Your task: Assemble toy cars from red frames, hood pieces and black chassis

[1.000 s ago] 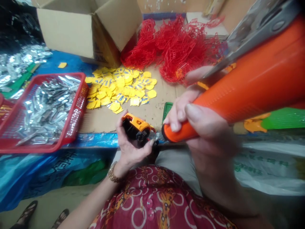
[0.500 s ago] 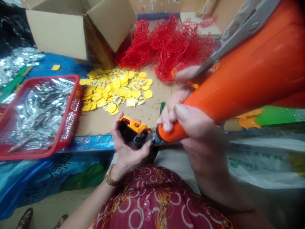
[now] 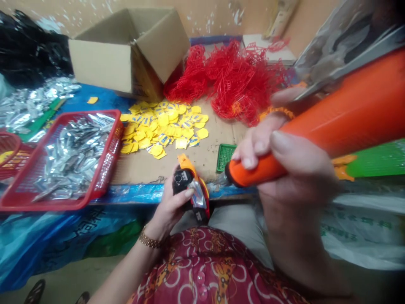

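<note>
My left hand (image 3: 172, 200) is closed around a small toy car (image 3: 199, 195) with an orange-yellow body, black wheels and a silvery part along its side. The car is tilted, with one black wheel facing up. In my right hand (image 3: 284, 164) is a large orange power screwdriver (image 3: 329, 122) with a long grey lever on top. Its dark tip points left and down toward the car but stands apart from it. Just behind that tip sits a small green basket (image 3: 225, 155). Flat yellow pieces (image 3: 164, 124), some with dark stickers, lie heaped on the cardboard beyond my left hand.
A red basket (image 3: 103, 169) of silvery pieces stands at the left. Behind are an open cardboard box (image 3: 99, 61) and a tangle of red plastic frames (image 3: 230, 78). A green tray (image 3: 379, 160) lies at the right, and a black bag (image 3: 31, 50) at the back left.
The screwdriver's tip has drawn away from the toy car, to the right. My left hand has turned the car over onto another side. The view has shifted slightly.
</note>
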A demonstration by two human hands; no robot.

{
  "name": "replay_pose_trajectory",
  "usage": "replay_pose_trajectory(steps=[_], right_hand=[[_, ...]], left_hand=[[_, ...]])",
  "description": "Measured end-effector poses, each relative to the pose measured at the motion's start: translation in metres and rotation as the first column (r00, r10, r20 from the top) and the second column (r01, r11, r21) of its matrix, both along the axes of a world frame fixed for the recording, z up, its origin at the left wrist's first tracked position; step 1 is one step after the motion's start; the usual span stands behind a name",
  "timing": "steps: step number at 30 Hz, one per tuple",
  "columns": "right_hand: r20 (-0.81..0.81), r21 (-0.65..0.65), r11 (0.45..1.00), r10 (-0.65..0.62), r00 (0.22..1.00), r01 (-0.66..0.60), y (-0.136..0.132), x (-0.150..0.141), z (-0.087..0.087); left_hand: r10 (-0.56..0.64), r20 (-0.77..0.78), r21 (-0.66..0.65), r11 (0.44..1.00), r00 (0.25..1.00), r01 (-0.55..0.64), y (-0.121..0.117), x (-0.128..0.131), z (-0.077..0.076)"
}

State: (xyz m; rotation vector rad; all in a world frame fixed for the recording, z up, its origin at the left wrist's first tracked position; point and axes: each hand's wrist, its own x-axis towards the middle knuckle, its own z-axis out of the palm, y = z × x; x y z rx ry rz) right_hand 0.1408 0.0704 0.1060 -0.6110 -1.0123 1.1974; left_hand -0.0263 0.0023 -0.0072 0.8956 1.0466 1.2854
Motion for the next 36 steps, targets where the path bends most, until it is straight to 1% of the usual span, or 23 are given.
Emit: replay_pose_trajectory(steps=[1, 2, 3, 6, 8, 10, 13, 17, 20, 23, 26, 29, 32, 36], right_hand=[[-0.011, 0.016, 1.000, -0.007, 1.000, 0.007, 0.001, 0.001, 0.001], [-0.019, 0.032, 0.999, -0.007, 1.000, 0.008, 0.002, 0.002, 0.002], [-0.029, 0.052, 0.999, -0.003, 1.000, 0.005, 0.003, 0.003, 0.002], [-0.052, 0.078, 0.997, 0.030, 0.998, -0.026, 0.005, 0.004, 0.000], [-0.060, 0.069, 0.997, 0.044, 0.997, -0.040, 0.005, 0.003, -0.002], [-0.068, 0.073, 0.997, 0.035, 0.997, -0.030, 0.006, 0.001, -0.004], [-0.076, 0.094, 0.996, 0.009, 0.997, -0.002, 0.008, -0.001, -0.006], [-0.078, 0.080, 0.997, 0.011, 0.997, -0.005, 0.011, 0.000, -0.007], [-0.046, 0.085, 0.996, 0.022, 0.999, -0.018, 0.013, 0.003, -0.009], [-0.006, 0.119, 0.993, 0.007, 1.000, -0.006, 0.015, 0.008, -0.012], [-0.015, 0.141, 0.990, -0.016, 1.000, 0.018, 0.017, 0.012, -0.014], [-0.023, 0.131, 0.991, -0.026, 0.999, 0.029, 0.019, 0.015, -0.012], [-0.041, 0.095, 0.993, -0.061, 0.997, 0.064, 0.021, 0.020, -0.007], [-0.091, 0.119, 0.987, -0.095, 0.991, 0.105, 0.027, 0.027, -0.007]], left_hand=[[-0.091, 0.119, -0.032, 0.995, 0.989, 0.095, -0.001, 0.000, 0.002], [-0.158, 0.189, -0.039, 0.985, 0.969, 0.168, -0.003, 0.000, 0.004], [-0.208, 0.221, -0.028, 0.975, 0.953, 0.220, -0.004, 0.000, 0.006], [-0.316, 0.211, 0.045, 0.948, 0.925, 0.314, -0.003, -0.001, 0.008], [-0.395, 0.170, 0.082, 0.918, 0.903, 0.387, -0.002, -0.003, 0.009], [-0.448, 0.116, 0.103, 0.893, 0.887, 0.438, -0.001, -0.005, 0.009], [-0.461, 0.058, 0.115, 0.884, 0.886, 0.453, 0.000, -0.005, 0.009], [-0.477, -0.017, 0.154, 0.867, 0.879, 0.473, 0.002, -0.003, 0.008], [-0.451, -0.109, 0.187, 0.866, 0.886, 0.464, 0.005, -0.002, 0.008], [-0.425, -0.184, 0.175, 0.873, 0.887, 0.455, 0.009, 0.000, 0.011], [-0.452, -0.177, 0.135, 0.869, 0.874, 0.477, 0.015, 0.003, 0.015], [-0.479, -0.155, 0.113, 0.860, 0.864, 0.497, 0.022, 0.007, 0.017], [-0.505, -0.110, 0.086, 0.853, 0.856, 0.514, 0.027, 0.011, 0.015], [-0.511, -0.066, 0.093, 0.852, 0.857, 0.515, 0.033, 0.018, 0.010]])
